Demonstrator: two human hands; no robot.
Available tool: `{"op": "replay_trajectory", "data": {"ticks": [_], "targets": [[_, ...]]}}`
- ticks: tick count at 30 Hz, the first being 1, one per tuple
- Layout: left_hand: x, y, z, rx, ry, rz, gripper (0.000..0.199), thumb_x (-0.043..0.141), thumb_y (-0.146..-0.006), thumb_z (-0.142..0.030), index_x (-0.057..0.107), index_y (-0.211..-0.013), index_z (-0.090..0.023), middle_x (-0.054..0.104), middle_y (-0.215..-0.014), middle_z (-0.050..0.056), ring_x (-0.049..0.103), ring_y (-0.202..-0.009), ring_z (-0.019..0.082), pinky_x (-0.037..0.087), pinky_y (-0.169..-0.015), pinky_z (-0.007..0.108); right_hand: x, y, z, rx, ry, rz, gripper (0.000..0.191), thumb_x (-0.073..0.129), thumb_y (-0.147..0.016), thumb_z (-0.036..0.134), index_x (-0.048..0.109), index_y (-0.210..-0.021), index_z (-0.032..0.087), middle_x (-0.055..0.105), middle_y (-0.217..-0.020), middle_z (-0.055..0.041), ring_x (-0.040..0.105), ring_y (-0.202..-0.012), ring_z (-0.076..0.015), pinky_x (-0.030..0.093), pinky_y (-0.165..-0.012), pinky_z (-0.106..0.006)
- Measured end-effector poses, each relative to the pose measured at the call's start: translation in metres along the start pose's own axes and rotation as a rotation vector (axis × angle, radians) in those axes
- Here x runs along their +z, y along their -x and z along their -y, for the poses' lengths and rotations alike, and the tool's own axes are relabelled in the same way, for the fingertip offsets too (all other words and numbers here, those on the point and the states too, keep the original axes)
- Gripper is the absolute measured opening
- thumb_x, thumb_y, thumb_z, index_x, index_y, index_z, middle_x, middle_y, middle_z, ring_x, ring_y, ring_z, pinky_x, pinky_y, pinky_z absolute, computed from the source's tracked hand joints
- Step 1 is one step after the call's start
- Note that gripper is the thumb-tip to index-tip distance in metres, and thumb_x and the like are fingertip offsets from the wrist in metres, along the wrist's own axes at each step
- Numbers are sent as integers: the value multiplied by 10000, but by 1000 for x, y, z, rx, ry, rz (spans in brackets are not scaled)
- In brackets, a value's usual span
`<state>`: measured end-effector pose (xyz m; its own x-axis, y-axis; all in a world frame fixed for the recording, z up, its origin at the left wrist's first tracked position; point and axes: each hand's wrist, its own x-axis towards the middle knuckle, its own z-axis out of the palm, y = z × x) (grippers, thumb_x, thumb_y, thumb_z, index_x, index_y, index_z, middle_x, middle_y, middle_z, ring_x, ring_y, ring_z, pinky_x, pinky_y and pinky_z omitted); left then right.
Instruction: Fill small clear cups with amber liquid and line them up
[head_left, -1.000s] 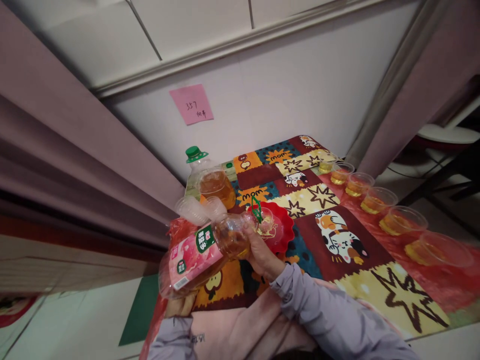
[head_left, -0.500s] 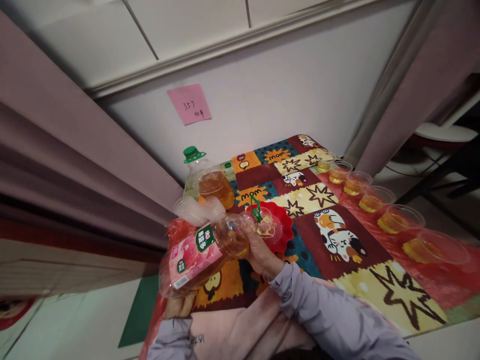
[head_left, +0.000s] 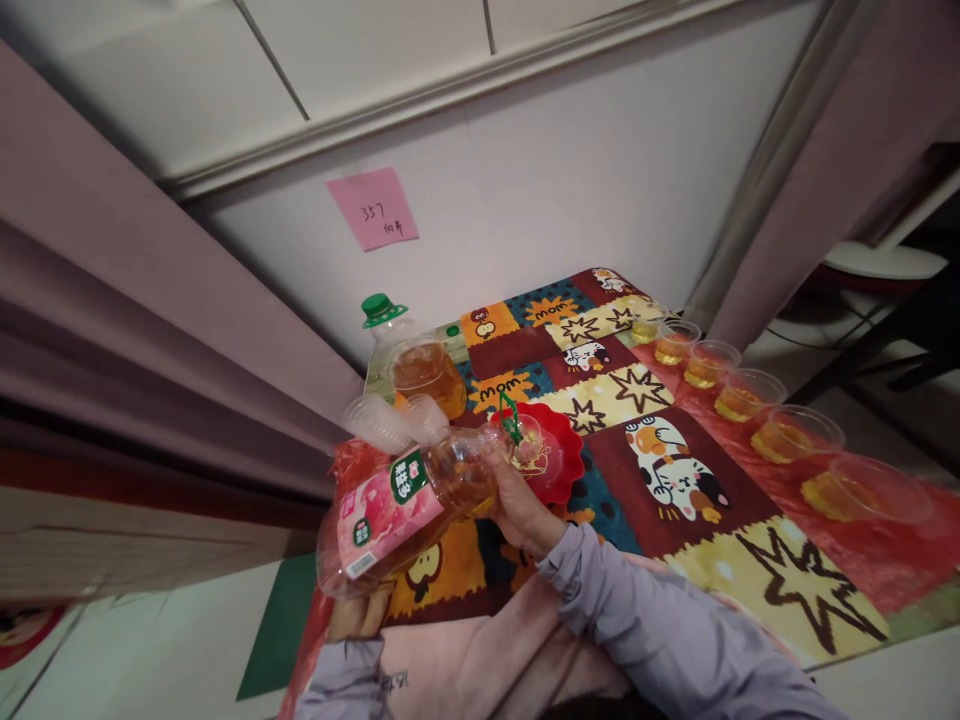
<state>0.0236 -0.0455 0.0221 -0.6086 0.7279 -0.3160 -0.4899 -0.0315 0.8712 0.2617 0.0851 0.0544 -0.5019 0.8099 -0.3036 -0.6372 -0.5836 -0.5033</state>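
Note:
A large clear juice bottle [head_left: 390,510] with a pink label lies tilted across my front, its neck pointing right and slightly up in the picture. My right hand [head_left: 517,505] is wrapped round its neck. Under the bottle's base my left hand [head_left: 360,612] supports it with curled fingers, partly hidden by the bottle. The mouth is at a clear plastic cup [head_left: 531,440] in a red scalloped dish [head_left: 566,460]. A green plastic loop [head_left: 510,415] shows at that spot. Whether juice is flowing I cannot tell.
Several clear cups [head_left: 795,435] with yellow juice line the table's right side. A green-capped juice jug [head_left: 431,375] stands at the back left, near stacked empty cups [head_left: 375,422]. A patterned mat [head_left: 622,540] covers the table. Behind is a wall with a pink note [head_left: 373,208].
The view has shifted very slightly. Both hands keep the same hold, and the bottle's tilt looks unchanged.

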Motion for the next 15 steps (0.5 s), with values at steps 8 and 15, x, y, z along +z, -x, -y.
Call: {"op": "replay_trajectory", "data": {"ticks": [8,15], "targets": [[10,3,-2,60,-117,-68,602,1033,-750,-469,821,-1296,-329,876,-1315,61,783,-1358,383,732,-888,392,0,0,1,15,-8,-9,843,956,-661,884,778,-1191,254,888,-1168,-77,845,-1058,-317,692,-834,-430],[29,23,-10,65,-218,-92,605,1022,-753,-569,806,-1260,-318,814,-1476,92,592,-1600,422,682,-1073,485,0,1,2,-1,-9,-2,784,935,-724,856,781,-1203,256,896,-1108,-62,854,-1043,-308,694,-868,-435]]}}
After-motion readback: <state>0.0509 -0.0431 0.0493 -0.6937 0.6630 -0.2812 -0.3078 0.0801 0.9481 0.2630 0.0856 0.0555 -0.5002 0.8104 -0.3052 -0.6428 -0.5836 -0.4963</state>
